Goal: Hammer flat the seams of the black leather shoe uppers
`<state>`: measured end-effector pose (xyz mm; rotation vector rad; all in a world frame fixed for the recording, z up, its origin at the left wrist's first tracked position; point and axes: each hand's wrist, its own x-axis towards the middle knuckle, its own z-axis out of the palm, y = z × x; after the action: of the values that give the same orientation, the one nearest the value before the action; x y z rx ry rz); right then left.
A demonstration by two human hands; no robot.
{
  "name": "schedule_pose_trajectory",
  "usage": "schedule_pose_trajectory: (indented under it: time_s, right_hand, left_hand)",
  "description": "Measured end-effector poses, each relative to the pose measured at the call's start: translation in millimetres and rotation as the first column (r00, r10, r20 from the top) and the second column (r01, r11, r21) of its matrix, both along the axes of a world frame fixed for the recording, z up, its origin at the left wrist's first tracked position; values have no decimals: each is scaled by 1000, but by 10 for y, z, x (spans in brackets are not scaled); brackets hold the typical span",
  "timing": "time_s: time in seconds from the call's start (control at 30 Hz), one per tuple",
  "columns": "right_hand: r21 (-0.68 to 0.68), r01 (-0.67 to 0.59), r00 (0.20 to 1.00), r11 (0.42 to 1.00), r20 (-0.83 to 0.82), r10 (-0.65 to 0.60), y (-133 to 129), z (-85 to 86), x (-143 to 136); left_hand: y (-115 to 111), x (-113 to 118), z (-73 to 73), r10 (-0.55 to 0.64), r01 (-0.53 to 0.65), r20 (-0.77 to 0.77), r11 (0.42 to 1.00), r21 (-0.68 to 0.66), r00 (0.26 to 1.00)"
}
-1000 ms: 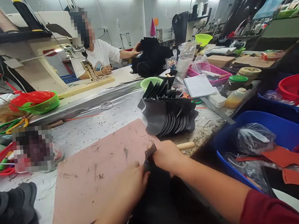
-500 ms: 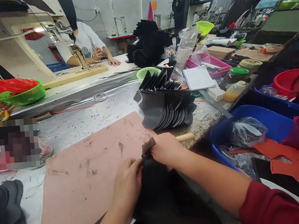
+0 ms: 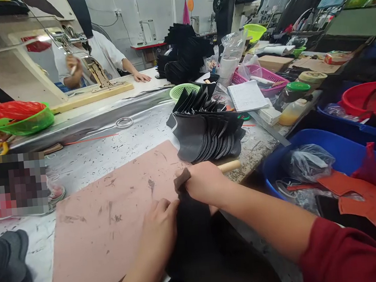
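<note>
One black piece (image 3: 196, 232) was in work, apparently unfinished: the right hand (image 3: 205, 182) gripped its bunched top end, the left hand (image 3: 159, 224) pinched its edge, and its length ran down below them. Many fanned pieces (image 3: 203, 135) stood just beyond the right hand, and a dark stack (image 3: 9, 262) lay left of the left hand; which were done, I could not tell.

Pale grey wall (image 3: 158, 7) with a white socket (image 3: 117, 13), a red-edged table (image 3: 149, 45) before it.
</note>
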<state>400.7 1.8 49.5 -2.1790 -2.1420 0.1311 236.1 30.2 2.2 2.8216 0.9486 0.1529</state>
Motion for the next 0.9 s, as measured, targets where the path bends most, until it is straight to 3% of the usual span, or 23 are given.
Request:
schedule_pose_trajectory:
  time_s: [0.17, 0.33, 0.43, 0.6, 0.9]
  right_hand:
    - [-78, 0, 1000, 997, 4, 0, -16, -14, 21]
    - [-34, 18, 1000, 999, -5, -18, -59, -11, -11]
    - [-94, 7, 1000, 996, -5, -7, -82, -14, -41]
    - [-20, 4, 1000, 1000, -26, -4, -121, 9, -100]
    - [-84, -42, 997, 996, -64, 37, -174, 63, -203]
  left_hand:
    - [50, -42, -6, 24, -17, 60, 993, -114, 998]
    - [66, -90, 8, 17, -8, 51, 986, -169, 999]
    - [68, -112, 25, 18, -10, 41, 983, -182, 999]
    - [64, -167, 53, -2, 12, 50, 980, -199, 999]
    - [44, -306, 92, -12, 18, 23, 968, -249, 1000]
